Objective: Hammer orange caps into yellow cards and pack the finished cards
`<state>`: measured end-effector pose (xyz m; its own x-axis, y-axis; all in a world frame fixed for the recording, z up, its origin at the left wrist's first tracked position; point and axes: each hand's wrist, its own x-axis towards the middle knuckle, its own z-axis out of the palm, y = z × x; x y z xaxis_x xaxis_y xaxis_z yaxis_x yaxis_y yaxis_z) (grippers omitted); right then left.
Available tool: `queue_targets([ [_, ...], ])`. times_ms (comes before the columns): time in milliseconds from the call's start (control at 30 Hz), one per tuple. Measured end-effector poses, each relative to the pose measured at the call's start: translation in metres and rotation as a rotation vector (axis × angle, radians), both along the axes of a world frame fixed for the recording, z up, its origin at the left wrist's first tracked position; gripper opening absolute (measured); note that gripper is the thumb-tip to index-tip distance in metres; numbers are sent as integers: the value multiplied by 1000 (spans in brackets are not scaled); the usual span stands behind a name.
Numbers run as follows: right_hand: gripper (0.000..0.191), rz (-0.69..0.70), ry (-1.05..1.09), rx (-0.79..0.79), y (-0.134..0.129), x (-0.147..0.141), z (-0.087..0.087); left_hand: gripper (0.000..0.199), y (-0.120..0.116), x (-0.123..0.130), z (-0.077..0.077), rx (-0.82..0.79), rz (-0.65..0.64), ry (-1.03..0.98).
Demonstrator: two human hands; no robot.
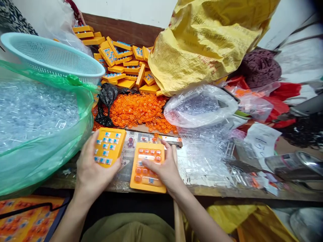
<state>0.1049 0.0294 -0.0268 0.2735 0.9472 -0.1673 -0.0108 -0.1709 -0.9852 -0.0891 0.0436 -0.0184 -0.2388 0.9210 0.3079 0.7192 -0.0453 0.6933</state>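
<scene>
My left hand [92, 171] is closed around a yellow-orange plastic panel [113, 154], fingers along its left edge and thumb at its lower right. Small blue-and-clear pieces sit in rows on its face. My right hand [168, 169] grips a second panel [137, 164] by its right side, the thumb lying across its face. Orange translucent button caps and long orange bars cover that one, with a bit of blue showing near the thumb. Both panels are tilted above the front of the bench [126, 174], apart from each other. Beyond them lies a heap of loose orange caps [138, 109].
Many similar panels [123, 67] are piled at the back beside a yellow sack [196, 50]. A green bag [83, 114] of clear parts and a light-blue basket [98, 72] stand left. On the right are a white bag [174, 117], clear strips [202, 154] and a metal mug [290, 166].
</scene>
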Motion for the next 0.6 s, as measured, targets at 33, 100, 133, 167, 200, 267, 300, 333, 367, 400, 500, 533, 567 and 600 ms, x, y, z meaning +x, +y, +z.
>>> queue_targets([
  [33, 86, 37, -80, 8, 7, -5, -5, 91, -1, -2, 7, 24, 3, -137],
  [100, 88, 81, -174, 2, 20, -15, -14, 90, -5, -5, 20, 28, -42, -421],
  [133, 89, 86, -199, 6, 27, -21, -17, 89, -7, -7, 27, -3, -87, -561],
  [167, 89, 89, -220, 14, 32, -29, -19, 86, -10, -9, 33, -54, -137, -693],
  [200, 89, 102, -248, 25, 37, -36, -20, 83, -12, -10, 38, -118, -180, -805],
  [267, 86, 138, -306, 54, 43, -49, -18, 78, -17, -10, 47, -249, -241, -940],
  [300, 83, 156, -335, 72, 44, -54, -16, 77, -19, -9, 50, -296, -270, -960],
  [333, 78, 172, -364, 92, 43, -55, -12, 79, -21, -8, 53, -321, -302, -953],
  [367, 72, 184, -390, 114, 41, -52, -8, 83, -22, -7, 55, -330, -341, -930],
  [400, 66, 189, -409, 137, 38, -46, -3, 88, -24, -5, 57, -331, -383, -900],
  [500, 51, 94, -524, 225, 16, -4, 10, 100, -24, -2, 61, -328, -467, -825],
  [533, 48, -15, -651, 270, 6, 14, 12, 101, -22, 1, 61, -334, -472, -825],
  [567, 48, -129, -765, 280, -5, 31, 12, 101, -20, 4, 60, -341, -478, -843],
  [600, 52, -151, -837, 217, -16, 46, 11, 103, -16, 9, 59, -344, -495, -874],
])
